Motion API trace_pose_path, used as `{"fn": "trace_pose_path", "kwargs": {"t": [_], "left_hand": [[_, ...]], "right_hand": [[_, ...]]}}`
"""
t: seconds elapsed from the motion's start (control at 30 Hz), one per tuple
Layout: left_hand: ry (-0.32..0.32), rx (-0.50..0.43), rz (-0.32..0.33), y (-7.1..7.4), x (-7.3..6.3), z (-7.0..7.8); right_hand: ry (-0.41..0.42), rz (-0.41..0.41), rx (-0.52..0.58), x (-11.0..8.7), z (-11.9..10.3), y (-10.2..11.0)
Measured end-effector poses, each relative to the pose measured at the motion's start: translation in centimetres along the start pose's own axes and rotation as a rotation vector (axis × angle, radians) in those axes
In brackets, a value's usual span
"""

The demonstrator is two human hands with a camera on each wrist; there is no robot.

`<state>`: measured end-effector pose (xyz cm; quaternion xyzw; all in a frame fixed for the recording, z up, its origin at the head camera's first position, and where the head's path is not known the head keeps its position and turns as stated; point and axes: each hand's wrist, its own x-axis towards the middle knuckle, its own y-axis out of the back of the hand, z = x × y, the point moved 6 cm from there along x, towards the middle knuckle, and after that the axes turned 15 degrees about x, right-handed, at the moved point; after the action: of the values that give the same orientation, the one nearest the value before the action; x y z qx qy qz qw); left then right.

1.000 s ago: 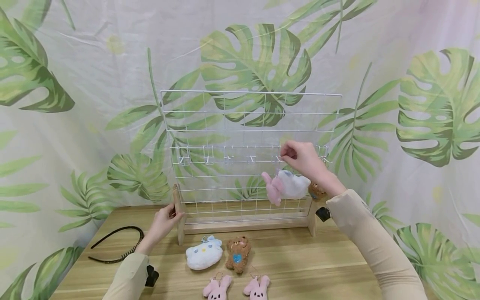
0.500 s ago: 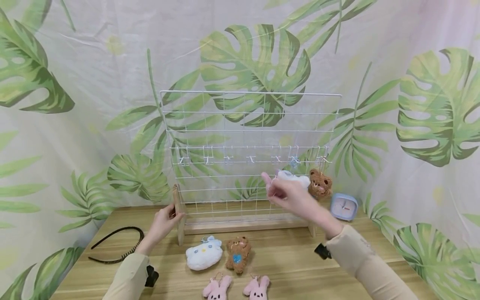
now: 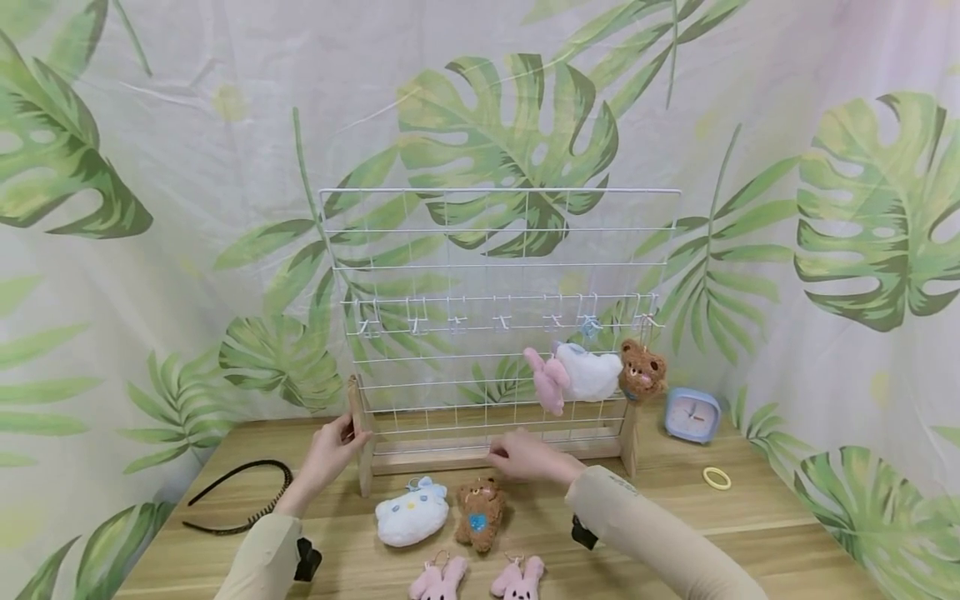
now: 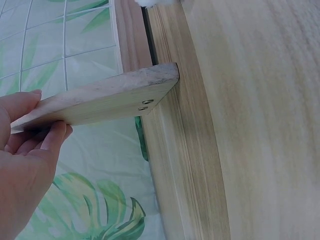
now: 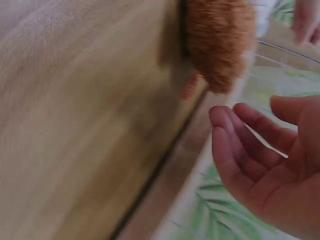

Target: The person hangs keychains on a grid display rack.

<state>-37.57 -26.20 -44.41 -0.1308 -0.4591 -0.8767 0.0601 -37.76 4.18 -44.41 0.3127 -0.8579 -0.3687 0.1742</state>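
A brown plush bear [image 3: 480,517] lies face up on a wooden table [image 3: 652,550], just in front of a white wire rack [image 3: 435,460] standing toward the far edge. A person's right hand [image 3: 536,458] hovers near the bear, its fingers loosely curved, thumb apart from them, holding nothing. The left hand [image 3: 330,454] grips the rack's left wooden post [image 4: 120,95], thumb on one side, fingers on the other. A white plush head [image 3: 412,515] lies beside the bear; two pink rabbits, one at left [image 3: 441,579], one at right [image 3: 519,581], lie nearer the person. From the rack hang a pink plush [image 3: 550,382], a white plush [image 3: 590,371] and a second bear [image 3: 642,372]. A black headband [image 3: 247,500] lies by the table's left edge, a blue clock [image 3: 692,415] near the far right corner, a yellow ring [image 3: 717,478] in front of it.
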Motion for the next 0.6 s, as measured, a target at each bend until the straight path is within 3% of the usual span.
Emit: {"fn": "trace_pose_path", "kwargs": {"t": [0.17, 0.3, 0.43, 0.6], "left_hand": [[-0.008, 0.002, -0.003, 0.1, 0.1, 0.0], [-0.008, 0.003, -0.002, 0.1, 0.2, -0.1], [-0.01, 0.002, 0.003, 0.1, 0.2, -0.2], [-0.002, 0.006, -0.005, 0.0, 0.2, -0.2]], "right_hand": [[-0.238, -0.075, 0.011, 1.3, 1.7, -2.1], [-0.342, -0.102, 0.009, 1.9, 2.0, -2.9], [-0.352, -0.128, -0.03, 2.3, 1.9, -3.3], [-0.305, -0.157, -0.042, 2.4, 2.0, -3.7]]}}
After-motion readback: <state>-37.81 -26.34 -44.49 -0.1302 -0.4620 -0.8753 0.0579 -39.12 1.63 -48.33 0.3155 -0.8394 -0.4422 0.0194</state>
